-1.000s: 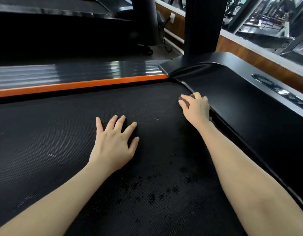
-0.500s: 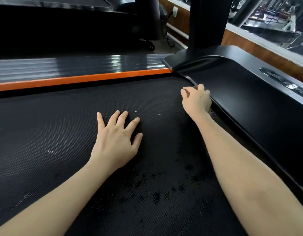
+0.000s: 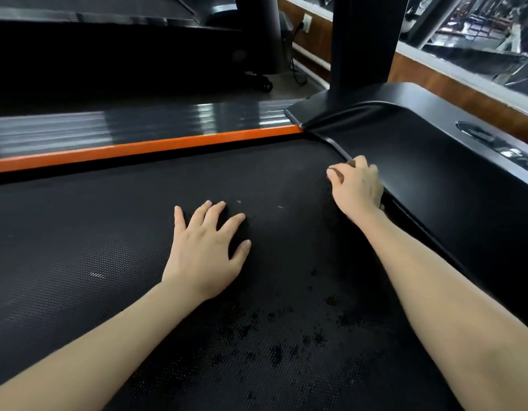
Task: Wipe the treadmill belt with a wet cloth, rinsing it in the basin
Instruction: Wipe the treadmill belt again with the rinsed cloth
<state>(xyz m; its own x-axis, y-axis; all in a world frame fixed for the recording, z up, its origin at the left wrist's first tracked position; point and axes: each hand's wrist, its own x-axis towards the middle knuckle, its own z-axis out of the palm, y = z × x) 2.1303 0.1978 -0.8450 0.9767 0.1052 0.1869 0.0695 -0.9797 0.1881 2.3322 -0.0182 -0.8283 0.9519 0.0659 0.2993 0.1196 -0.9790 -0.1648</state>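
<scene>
Left hand (image 3: 206,256) flat on treadmill belt (image 3: 79,247), fingers spread wide. Right hand (image 3: 357,188) at belt edge beside black motor cover (image 3: 449,179), fingers curled; cannot tell what they hold.

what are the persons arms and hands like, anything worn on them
Both forearms are bare as far as the frame shows: no sleeves in view on the left forearm or the right forearm. The left hand and right hand have no gloves, and no watch, bracelet or ring shows. The visible nails look short and plain.
</scene>
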